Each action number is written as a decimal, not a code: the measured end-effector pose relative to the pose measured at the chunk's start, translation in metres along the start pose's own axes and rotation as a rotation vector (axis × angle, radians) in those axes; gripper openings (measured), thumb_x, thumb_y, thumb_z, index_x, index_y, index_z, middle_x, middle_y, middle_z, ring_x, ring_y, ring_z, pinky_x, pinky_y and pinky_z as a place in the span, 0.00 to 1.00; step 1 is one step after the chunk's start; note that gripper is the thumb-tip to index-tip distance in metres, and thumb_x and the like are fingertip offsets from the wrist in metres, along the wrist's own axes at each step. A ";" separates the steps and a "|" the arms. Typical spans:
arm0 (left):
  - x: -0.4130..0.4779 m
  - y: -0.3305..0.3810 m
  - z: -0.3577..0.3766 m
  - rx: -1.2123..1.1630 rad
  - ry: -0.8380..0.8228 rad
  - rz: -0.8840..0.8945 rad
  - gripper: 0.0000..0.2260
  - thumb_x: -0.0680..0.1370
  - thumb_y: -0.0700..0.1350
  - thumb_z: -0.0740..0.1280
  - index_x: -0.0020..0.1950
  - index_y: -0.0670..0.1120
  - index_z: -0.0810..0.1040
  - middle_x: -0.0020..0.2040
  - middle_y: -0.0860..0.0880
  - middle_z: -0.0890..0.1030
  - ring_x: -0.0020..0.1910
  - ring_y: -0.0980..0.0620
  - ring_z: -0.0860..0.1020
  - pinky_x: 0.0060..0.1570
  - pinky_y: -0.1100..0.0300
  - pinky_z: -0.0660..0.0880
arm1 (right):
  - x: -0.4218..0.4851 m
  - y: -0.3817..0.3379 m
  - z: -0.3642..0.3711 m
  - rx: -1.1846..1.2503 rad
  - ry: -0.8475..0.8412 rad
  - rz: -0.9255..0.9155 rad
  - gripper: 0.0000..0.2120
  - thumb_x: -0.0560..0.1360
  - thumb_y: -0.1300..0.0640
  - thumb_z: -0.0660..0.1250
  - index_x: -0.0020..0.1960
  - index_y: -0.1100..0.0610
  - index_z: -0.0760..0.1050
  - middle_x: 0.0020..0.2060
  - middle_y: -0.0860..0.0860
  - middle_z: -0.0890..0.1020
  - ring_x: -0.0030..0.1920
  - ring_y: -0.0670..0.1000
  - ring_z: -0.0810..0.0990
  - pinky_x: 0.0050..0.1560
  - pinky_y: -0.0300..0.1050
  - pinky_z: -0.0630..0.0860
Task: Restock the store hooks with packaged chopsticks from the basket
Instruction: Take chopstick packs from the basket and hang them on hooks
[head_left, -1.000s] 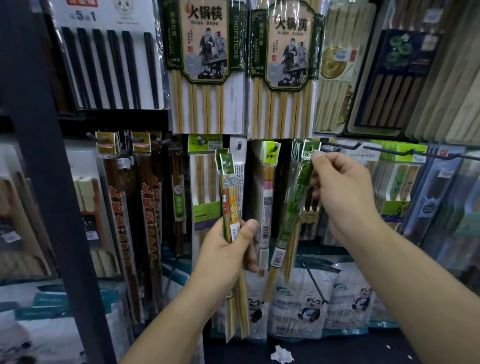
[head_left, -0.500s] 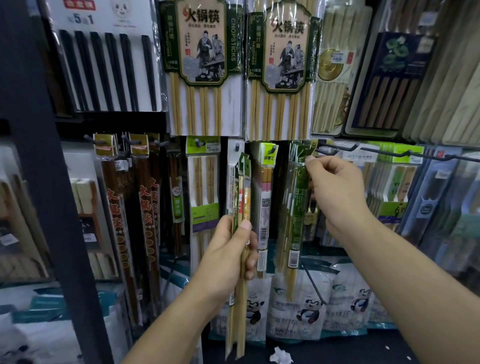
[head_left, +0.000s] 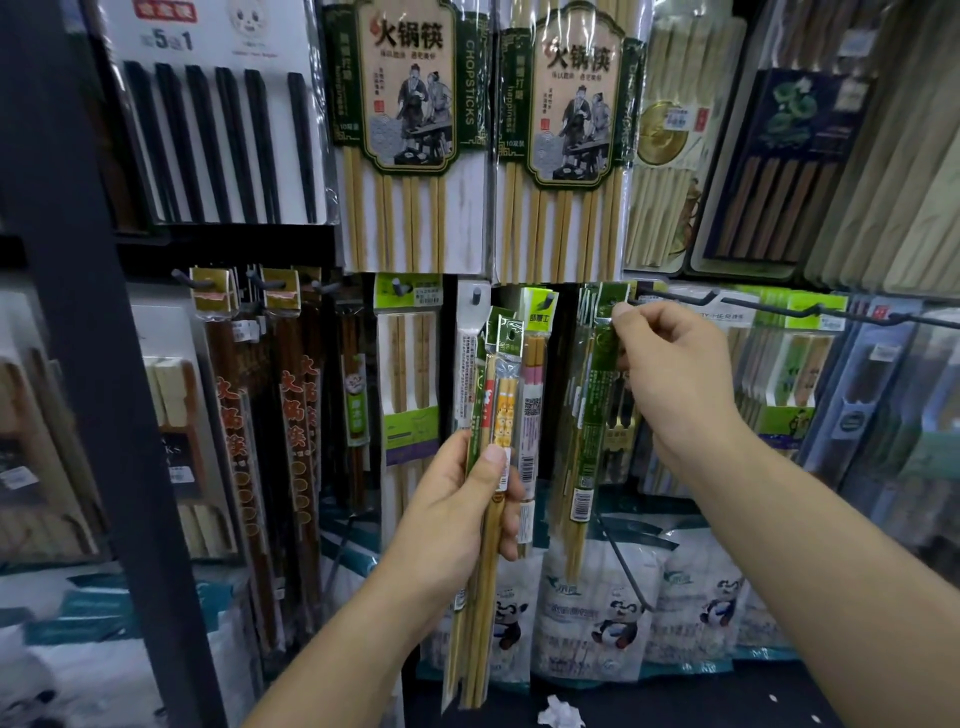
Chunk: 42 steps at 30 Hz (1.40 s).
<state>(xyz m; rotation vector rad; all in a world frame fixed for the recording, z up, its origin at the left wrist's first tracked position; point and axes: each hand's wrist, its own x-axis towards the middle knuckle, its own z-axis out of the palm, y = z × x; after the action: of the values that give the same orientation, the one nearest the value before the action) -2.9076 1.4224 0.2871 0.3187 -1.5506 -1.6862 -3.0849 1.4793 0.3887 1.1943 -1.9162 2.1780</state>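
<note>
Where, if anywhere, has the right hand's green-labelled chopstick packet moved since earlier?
Yes. The green-labelled chopstick packet swung its lower end right, away from the hanging pink-striped packet, nearly upright.

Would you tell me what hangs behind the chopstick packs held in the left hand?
A white-headed pack and a pink-banded pack hang behind the chopstick packs that the left hand grips; the packs and hand cover their lower parts.

The left hand (head_left: 457, 514) rises from the near left, forearm angled up, fingers and thumb curled round slim chopstick packs (head_left: 501, 410). The right hand (head_left: 675, 379), higher and further right, pinches the top of a green pack (head_left: 597, 395), its forearm reaching in from the near right
</note>
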 end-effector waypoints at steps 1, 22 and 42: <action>0.000 0.000 0.000 0.001 -0.002 0.001 0.14 0.78 0.56 0.64 0.54 0.46 0.75 0.39 0.50 0.80 0.33 0.54 0.76 0.32 0.59 0.77 | 0.001 0.000 0.000 0.003 -0.001 0.013 0.14 0.81 0.51 0.67 0.40 0.58 0.77 0.32 0.51 0.72 0.34 0.47 0.71 0.39 0.40 0.71; 0.003 0.001 0.001 -0.037 0.003 0.013 0.07 0.77 0.52 0.69 0.51 0.52 0.80 0.39 0.49 0.81 0.35 0.50 0.81 0.35 0.54 0.82 | -0.034 0.002 0.008 -0.018 -0.086 -0.061 0.08 0.79 0.48 0.69 0.41 0.48 0.81 0.34 0.44 0.82 0.34 0.39 0.77 0.34 0.32 0.74; 0.002 0.001 0.002 -0.077 0.103 0.021 0.08 0.84 0.44 0.64 0.56 0.40 0.77 0.39 0.49 0.82 0.45 0.45 0.84 0.46 0.49 0.84 | -0.007 -0.002 -0.001 0.077 -0.001 0.028 0.14 0.81 0.50 0.66 0.41 0.57 0.77 0.34 0.54 0.72 0.34 0.50 0.69 0.36 0.42 0.69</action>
<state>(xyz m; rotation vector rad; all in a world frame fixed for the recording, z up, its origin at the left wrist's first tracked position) -2.9092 1.4225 0.2890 0.3425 -1.4050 -1.6820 -3.0794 1.4836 0.3869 1.1860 -1.8766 2.2859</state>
